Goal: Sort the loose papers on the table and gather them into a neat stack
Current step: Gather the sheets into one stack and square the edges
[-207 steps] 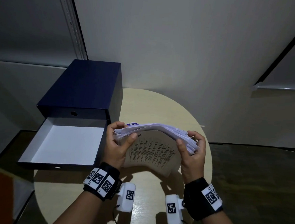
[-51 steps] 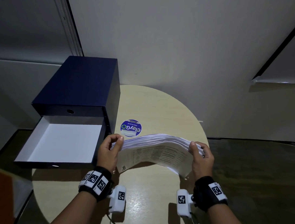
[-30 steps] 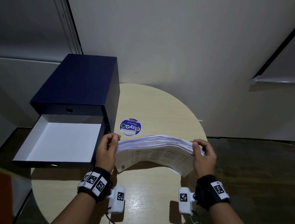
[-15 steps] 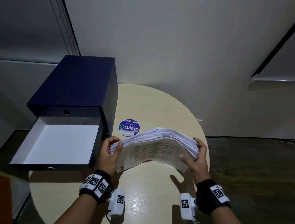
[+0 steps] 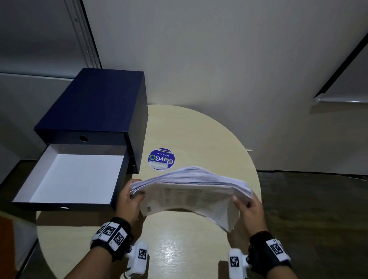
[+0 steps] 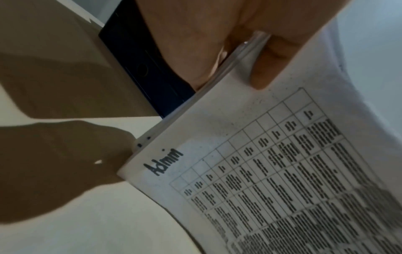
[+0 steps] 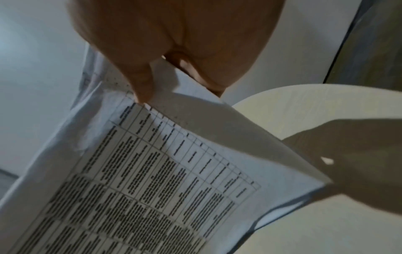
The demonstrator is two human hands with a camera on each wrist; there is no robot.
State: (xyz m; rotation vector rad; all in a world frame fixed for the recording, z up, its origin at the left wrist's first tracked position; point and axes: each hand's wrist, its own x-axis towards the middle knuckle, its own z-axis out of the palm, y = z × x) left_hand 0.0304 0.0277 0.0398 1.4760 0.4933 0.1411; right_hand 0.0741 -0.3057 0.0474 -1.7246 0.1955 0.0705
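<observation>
A thick stack of white papers hangs in the air over the round beige table, bowed upward in the middle. My left hand grips its left edge, thumb on the printed underside. My right hand pinches its right edge, where the sheets fan out unevenly and a lower corner droops. The bottom sheet carries a printed table and the handwritten word "Admin". In the right wrist view the thumb presses on that printed sheet.
A dark blue drawer box stands at the table's left, its lower drawer pulled out with a white inside. A round blue sticker lies on the table beyond the papers. A wall stands close behind; dark floor lies to the right.
The stack has been held by both hands throughout. Since a second ago it has tilted, its left end dropping slightly, and my right hand has shifted under the right edge.
</observation>
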